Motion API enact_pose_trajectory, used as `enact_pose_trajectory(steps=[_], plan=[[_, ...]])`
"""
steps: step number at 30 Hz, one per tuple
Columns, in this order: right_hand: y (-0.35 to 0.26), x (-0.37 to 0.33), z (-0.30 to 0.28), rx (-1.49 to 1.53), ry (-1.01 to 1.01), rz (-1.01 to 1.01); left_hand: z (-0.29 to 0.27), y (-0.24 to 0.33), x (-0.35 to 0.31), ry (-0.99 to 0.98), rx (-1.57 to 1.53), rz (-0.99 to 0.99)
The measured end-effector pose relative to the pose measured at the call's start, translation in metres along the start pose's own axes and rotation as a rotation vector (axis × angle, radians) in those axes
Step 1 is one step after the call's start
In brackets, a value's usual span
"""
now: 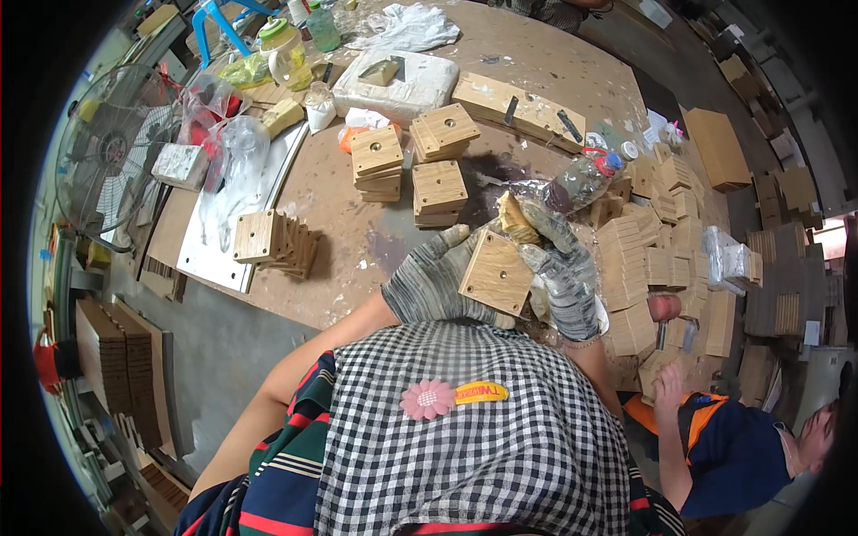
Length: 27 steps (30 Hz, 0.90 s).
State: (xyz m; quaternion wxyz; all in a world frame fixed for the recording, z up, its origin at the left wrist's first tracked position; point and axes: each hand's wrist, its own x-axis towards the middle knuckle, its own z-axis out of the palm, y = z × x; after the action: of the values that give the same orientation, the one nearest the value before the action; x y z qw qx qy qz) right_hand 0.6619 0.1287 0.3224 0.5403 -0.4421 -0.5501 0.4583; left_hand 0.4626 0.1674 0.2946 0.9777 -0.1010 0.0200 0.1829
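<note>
My left hand (427, 281), in a grey knitted glove, grips a square wooden block (496, 275) with small holes near its corners and one in the middle. In my right hand (569, 281), gloved and stained white, a crumpled yellowish-brown piece (516, 219) is pinched just above the block's far edge; whether it is cloth or sandpaper I cannot tell. Similar blocks are stacked beyond my hands: one stack (375, 154) at left, another (444, 129) behind, a third (439, 189) nearer. A leaning row of blocks (268, 239) stands farther left.
Many plain wood pieces (626, 263) are heaped at right, beside a plastic bottle (576, 181). Behind the stacks lie a white slab (398, 85) and a long wooden piece (523, 109). A fan (116, 147) stands at far left. Another person (737, 456) is close at lower right.
</note>
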Motion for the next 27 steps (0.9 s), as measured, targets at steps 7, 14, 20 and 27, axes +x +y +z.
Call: enact_pose_trajectory(steps=[7, 14, 20, 27], plan=[[-0.021, 0.002, 0.012, -0.131, 0.0, -0.028, -0.032, 0.008, 0.004, -0.068, 0.067, 0.072], [-0.001, 0.001, 0.008, -0.487, -0.107, -0.078, -0.035, 0.01, 0.008, -0.096, 0.132, 0.032], [-0.005, -0.01, 0.014, -0.656, -0.254, -0.156, -0.033, 0.01, 0.006, -0.012, 0.401, 0.142], [0.01, -0.019, 0.019, -0.706, -0.394, -0.299, -0.027, 0.012, 0.005, 0.098, 0.301, 0.15]])
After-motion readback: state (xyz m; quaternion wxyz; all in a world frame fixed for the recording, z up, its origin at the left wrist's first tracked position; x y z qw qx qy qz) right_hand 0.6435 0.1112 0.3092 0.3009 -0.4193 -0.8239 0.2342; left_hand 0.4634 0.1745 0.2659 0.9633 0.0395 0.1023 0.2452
